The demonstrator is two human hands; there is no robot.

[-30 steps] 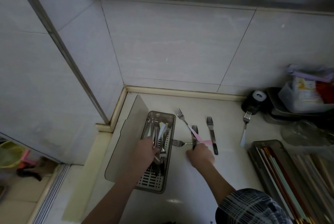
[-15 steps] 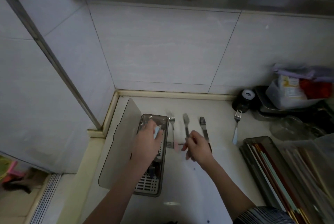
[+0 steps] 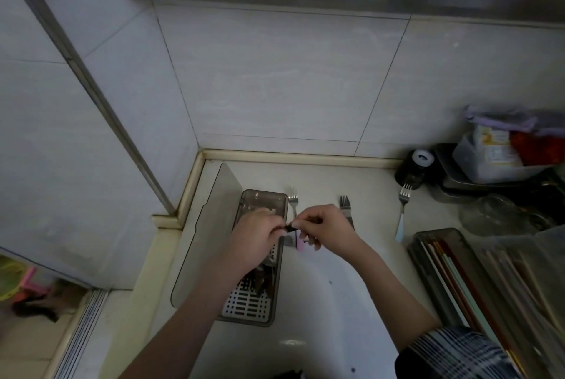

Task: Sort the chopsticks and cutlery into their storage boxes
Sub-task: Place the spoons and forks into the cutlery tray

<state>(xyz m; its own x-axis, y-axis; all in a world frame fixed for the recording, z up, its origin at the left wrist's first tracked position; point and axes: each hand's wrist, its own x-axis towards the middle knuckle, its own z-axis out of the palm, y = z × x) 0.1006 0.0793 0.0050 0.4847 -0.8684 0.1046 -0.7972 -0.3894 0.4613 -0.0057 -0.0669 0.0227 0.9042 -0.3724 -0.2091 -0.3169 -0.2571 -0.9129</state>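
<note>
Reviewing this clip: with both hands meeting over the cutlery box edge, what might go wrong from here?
1. The left hand and right hand both pinch a dark-handled utensil above the box rim; it may slip during the handover.
2. The blue-handled fork lies far right, near the chopstick box, and could be overlooked.

Both hands meet over the white table: the left hand (image 3: 255, 236) and right hand (image 3: 328, 230) pinch a dark-handled utensil (image 3: 289, 228) beside the grey slotted cutlery box (image 3: 276, 302).
</note>
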